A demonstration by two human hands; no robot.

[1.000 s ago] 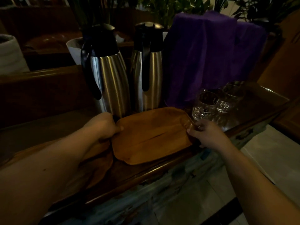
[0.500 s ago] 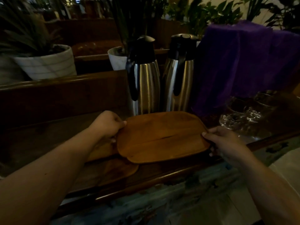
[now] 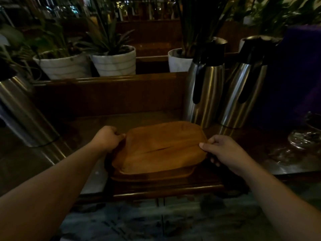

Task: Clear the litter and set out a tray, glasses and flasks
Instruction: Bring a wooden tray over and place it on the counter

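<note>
Your tabletop (image 3: 173, 189) is dark wood with a raised back rail, and its front edge runs just below your arms. Behind the rail stand white plant pots (image 3: 114, 62), well back from anything you are handling.

At the far right edge a purple cloth (image 3: 298, 80) hangs over something you cannot make out. Two steel flasks with black tops stand side by side toward the back right of the tabletop: the left flask (image 3: 205, 89) and the right flask (image 3: 243, 91), both upright, close together but apart. A third steel flask (image 3: 20, 110) leans into view at the left edge, and its top is cut off.

The wooden tray (image 3: 159, 148) sits in the middle near the front edge, just in front of the left flask. It appears to rest on a second, darker tray (image 3: 152, 177) whose rim shows beneath its near side; whether the upper one is lifted clear or touching is too dim to tell.

Your left hand (image 3: 107, 138) is closed on the tray's left rim, fingers curled over the edge. Your right hand (image 3: 224, 152) pinches the right rim, thumb on top and fingers tucked under. So the tray spans directly between your two grips, held at its short ends, with its long axis running left to right.

The glasses (image 3: 305, 138) sit at the right edge of the tabletop, blurred, well apart from your right hand.
</note>
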